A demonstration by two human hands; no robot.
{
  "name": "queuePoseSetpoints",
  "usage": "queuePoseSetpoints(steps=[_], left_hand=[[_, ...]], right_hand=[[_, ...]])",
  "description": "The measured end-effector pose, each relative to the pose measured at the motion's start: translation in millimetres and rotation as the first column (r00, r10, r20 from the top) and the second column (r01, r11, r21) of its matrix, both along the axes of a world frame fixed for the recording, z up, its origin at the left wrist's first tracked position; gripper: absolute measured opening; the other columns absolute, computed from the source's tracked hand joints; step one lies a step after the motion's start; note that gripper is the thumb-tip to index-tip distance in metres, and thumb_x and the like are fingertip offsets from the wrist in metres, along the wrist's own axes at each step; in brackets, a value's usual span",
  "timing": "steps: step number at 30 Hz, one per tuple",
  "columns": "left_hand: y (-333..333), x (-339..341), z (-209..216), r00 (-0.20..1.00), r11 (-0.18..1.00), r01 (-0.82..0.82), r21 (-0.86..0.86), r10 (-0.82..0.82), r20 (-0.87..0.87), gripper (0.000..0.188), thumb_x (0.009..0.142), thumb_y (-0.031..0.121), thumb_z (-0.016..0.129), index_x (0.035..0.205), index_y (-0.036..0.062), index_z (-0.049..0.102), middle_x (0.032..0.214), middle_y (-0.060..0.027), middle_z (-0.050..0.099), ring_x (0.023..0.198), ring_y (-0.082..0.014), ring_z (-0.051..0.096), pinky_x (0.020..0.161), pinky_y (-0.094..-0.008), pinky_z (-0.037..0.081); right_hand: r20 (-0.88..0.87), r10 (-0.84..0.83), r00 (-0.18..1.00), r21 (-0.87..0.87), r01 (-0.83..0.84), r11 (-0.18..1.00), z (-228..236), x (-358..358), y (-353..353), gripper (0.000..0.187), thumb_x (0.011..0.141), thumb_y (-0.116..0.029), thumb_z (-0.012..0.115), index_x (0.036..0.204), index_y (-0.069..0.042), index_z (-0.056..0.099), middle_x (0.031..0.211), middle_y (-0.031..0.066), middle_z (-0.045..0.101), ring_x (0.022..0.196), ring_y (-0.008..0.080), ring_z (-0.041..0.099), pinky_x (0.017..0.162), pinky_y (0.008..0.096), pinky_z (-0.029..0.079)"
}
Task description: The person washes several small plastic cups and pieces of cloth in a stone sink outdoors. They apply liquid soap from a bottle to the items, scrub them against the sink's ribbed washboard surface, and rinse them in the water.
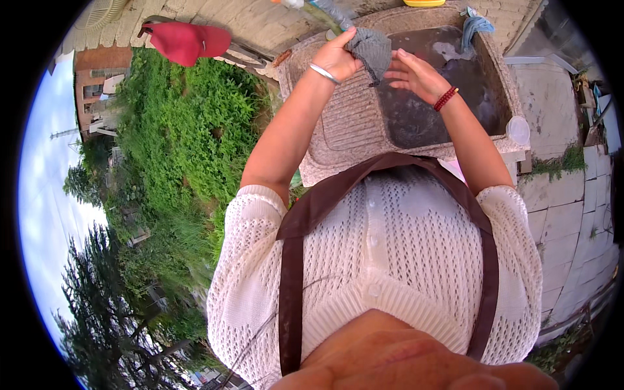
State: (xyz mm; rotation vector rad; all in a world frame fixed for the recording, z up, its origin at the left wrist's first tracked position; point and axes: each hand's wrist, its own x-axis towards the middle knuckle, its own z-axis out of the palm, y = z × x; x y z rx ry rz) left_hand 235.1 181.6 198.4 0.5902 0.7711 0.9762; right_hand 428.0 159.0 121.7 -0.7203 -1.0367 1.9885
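Note:
My left hand (339, 57), with a silvery bangle at the wrist, is closed on a grey piece of fabric (370, 51) with a dark, ribbed-looking lower edge. It hangs above the ridged washboard side of a speckled stone sink (333, 130); what kind of garment or cloth it is, I cannot make out. Just right of the fabric, my right hand (419, 77) hovers over dark water (416, 120) in the basin. Its fingers are stretched out and apart, holding nothing. A beaded red bracelet circles that wrist.
Behind my left hand, a pipe or hose (318, 14) reaches over the sink. Blue cloth (478, 27) drapes over the far right rim, near pale cloth or foam (450, 51) in the water. A round white container (518, 130) sits at the right corner. A red cap (187, 43) hangs left.

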Motion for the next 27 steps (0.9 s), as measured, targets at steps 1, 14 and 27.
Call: queuePoseSetpoints(steps=[1, 14, 27], left_hand=[[1, 6, 5, 0.994, 0.994, -0.103, -0.035, 0.102, -0.028, 0.030, 0.088, 0.020, 0.051, 0.112, 0.0017, 0.046, 0.112, -0.0152, 0.053, 0.102, -0.0289, 0.053, 0.090, -0.0413, 0.044], [17, 29, 15, 0.962, 0.961, -0.259, -0.099, 0.266, 0.066, 0.029, 0.091, 0.018, 0.043, 0.113, -0.0002, 0.043, 0.116, -0.0148, 0.051, 0.109, -0.0304, 0.047, 0.095, -0.0466, 0.036], [18, 11, 9, 0.930, 0.933, -0.341, -0.115, 0.353, 0.107, 0.027, 0.090, 0.013, 0.045, 0.114, 0.0014, 0.044, 0.117, -0.0137, 0.050, 0.111, -0.0293, 0.046, 0.097, -0.0468, 0.034]], right_hand=[[-0.005, -0.007, 1.000, 0.000, 0.007, 1.000, -2, 2, 1, 0.073, 0.082, -0.053, 0.051, 0.127, 0.002, 0.035, 0.126, 0.0176, 0.040, 0.110, 0.0234, 0.046, 0.087, 0.0338, 0.041], [0.149, -0.244, 0.958, 0.244, 0.203, 0.948, 7, 11, -18, 0.019, 0.083, -0.012, 0.059, 0.097, 0.001, 0.058, 0.086, 0.0069, 0.063, 0.075, 0.0118, 0.060, 0.065, 0.0229, 0.049], [0.136, -0.450, 0.883, 0.312, 0.393, 0.865, 31, 52, -10, 0.020, 0.081, -0.020, 0.063, 0.087, -0.001, 0.064, 0.073, -0.0001, 0.059, 0.062, 0.0043, 0.052, 0.053, 0.0179, 0.043]])
